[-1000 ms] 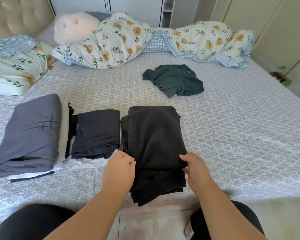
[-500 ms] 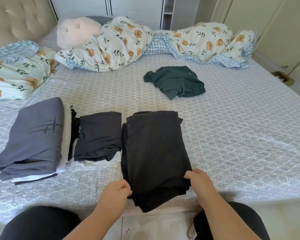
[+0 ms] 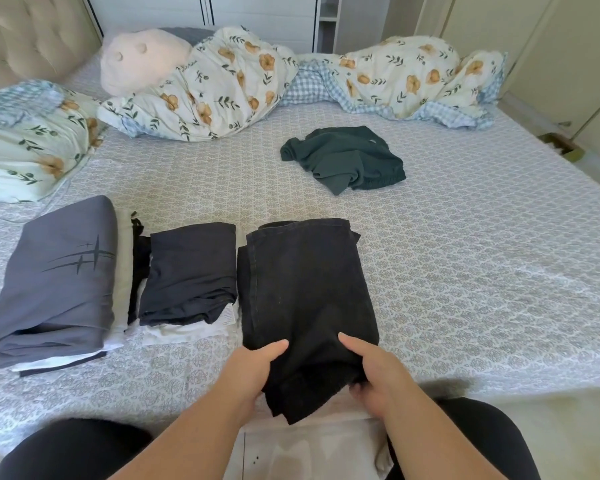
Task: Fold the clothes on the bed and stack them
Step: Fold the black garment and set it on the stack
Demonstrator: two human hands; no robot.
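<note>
Folded: grey stack, navy stack (side by side, bed's left).
In hand: black trousers, near edge pinched by left hand and right hand.
Left: green garment, crumpled mid-bed.

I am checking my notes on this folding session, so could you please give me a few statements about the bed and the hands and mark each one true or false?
1. Both the left hand and the right hand grip the near end of the folded black trousers. True.
2. The dark green garment is folded and lies on a stack. False: it lies crumpled and alone, farther up the bed.
3. The grey top with a streak print lies on top of the leftmost stack. True.
4. The black trousers rest on top of the navy folded garment. False: they lie beside it, to its right, on the bed.
</note>
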